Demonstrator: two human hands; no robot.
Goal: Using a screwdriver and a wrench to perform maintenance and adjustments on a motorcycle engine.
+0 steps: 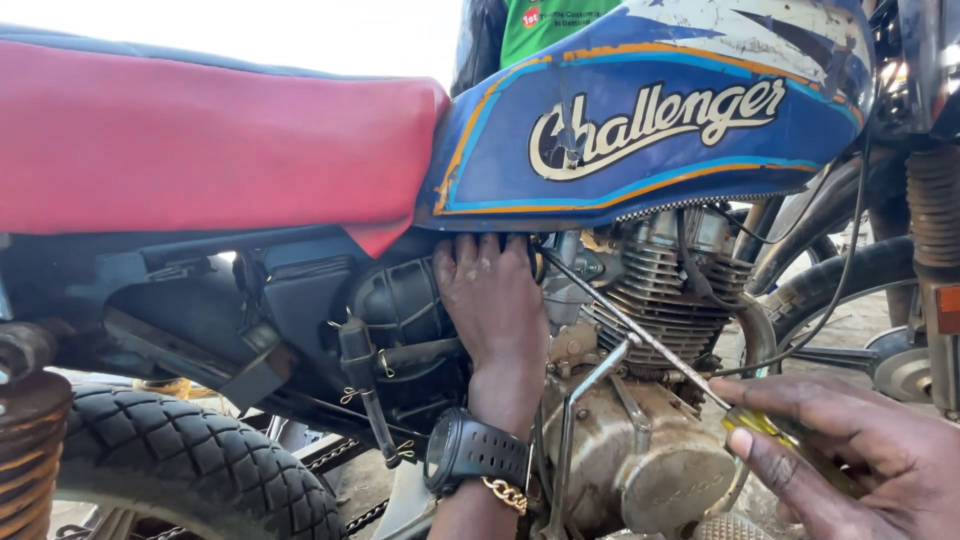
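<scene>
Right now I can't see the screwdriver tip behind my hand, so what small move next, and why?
Probably steady the shaft with the left hand before turning: the screwdriver runs from the right hand up under the fuel tank, its tip hidden.

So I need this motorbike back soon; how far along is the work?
Nothing looks finished. In hand: the left hand reaches under the blue tank while the right hand holds a screwdriver pointing in there. Whatever it works on is hidden; what remains cannot be told.

Outdoor roadside repair spot: worn motorcycle [640,130] (grimy engine [640,440]) parked on bare sunlit ground [850,320].
</scene>
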